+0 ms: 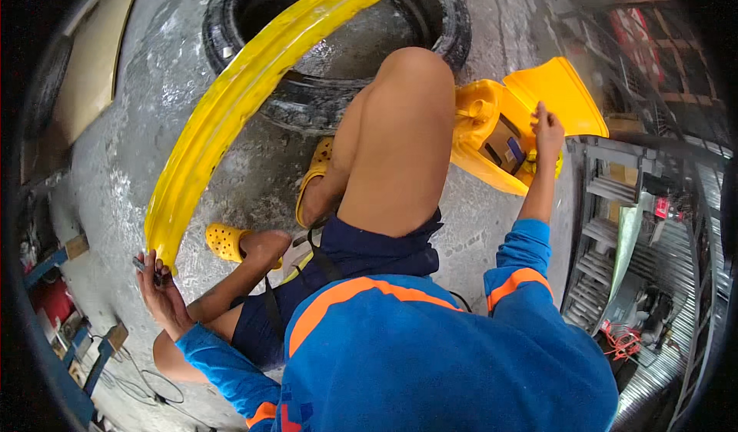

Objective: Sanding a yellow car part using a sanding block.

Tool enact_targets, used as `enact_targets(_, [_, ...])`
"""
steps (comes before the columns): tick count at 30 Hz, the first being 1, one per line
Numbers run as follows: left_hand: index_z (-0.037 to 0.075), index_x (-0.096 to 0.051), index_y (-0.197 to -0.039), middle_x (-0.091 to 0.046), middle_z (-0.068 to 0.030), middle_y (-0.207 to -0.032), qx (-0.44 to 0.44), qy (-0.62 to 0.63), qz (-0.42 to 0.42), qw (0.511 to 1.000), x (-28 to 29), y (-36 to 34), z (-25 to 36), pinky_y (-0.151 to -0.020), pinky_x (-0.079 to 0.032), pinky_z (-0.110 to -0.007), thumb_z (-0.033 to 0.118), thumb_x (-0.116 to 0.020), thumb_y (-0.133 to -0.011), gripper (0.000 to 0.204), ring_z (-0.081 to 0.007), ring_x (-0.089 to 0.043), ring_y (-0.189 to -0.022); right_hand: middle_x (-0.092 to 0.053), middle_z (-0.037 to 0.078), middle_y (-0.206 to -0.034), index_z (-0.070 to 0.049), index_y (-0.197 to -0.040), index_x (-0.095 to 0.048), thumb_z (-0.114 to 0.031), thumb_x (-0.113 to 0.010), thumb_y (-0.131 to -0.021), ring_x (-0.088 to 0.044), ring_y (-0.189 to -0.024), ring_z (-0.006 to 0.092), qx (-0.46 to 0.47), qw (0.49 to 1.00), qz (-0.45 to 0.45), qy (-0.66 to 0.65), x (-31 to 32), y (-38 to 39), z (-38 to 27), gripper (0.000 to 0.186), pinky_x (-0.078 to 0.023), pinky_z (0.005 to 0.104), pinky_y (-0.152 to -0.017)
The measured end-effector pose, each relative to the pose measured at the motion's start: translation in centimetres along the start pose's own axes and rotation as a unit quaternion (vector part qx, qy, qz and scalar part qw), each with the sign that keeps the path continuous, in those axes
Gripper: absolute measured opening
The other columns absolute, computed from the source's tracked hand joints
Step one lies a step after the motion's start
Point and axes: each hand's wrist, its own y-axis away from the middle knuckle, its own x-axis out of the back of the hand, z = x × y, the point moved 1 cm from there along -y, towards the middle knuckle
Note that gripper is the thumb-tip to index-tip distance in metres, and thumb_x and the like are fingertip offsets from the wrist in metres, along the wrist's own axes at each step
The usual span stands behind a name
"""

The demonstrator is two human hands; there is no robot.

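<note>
A long, glossy yellow curved strip [231,113], grooved along its length, arcs from my left hand up past the top edge of the view. My left hand [165,297] is at its lower end, fingers closed round a small dark, thin object [139,264] too small to name. Whether these fingers also grip the strip is unclear. My right hand [547,134] is over the right side of an open yellow plastic case [484,172], near its raised lid [557,94]. Its fingers are curled together; anything in them is hidden. Dark and purple items lie inside the case.
A black tyre [307,101] lies flat on the grey concrete floor beyond my bent knee, partly under the strip. Yellow clogs [224,241] are on my feet. Grey metal racking [607,232] with tools and a red cord stands right. Blue frames and cables [146,378] are at lower left.
</note>
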Motion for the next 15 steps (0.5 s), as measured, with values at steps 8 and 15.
enact_targets(8, [0.001,-0.053,-0.146,-0.067,-0.0137,-0.132,-0.067,-0.205,-0.057,0.975,-15.4,-0.3,3.4,-0.102,-0.049,-0.032,0.022,-0.064,-0.102,0.05,-0.0194,-0.065,-0.117,-0.069,0.002,-0.1,-0.01,-0.122,-0.066,-0.022,-0.066,-0.097,-0.064,-0.081,0.0185,-0.244,0.829,-0.49,-0.114,-11.7,-0.7,21.1,0.027,-0.053,0.035,-0.07])
enact_targets(15, [-0.011,-0.054,-0.133,-0.063,-0.0213,-0.136,0.034,0.01,-0.074,0.997,-21.6,-0.5,1.3,-0.101,-0.057,-0.04,0.015,-0.061,-0.104,0.039,-0.0311,-0.066,-0.12,-0.071,0.006,-0.111,-0.005,-0.122,-0.065,-0.015,-0.061,-0.101,-0.067,-0.085,0.014,-0.523,0.736,-0.345,-0.255,-14.8,-3.1,25.5,0.023,-0.055,0.0286,-0.066])
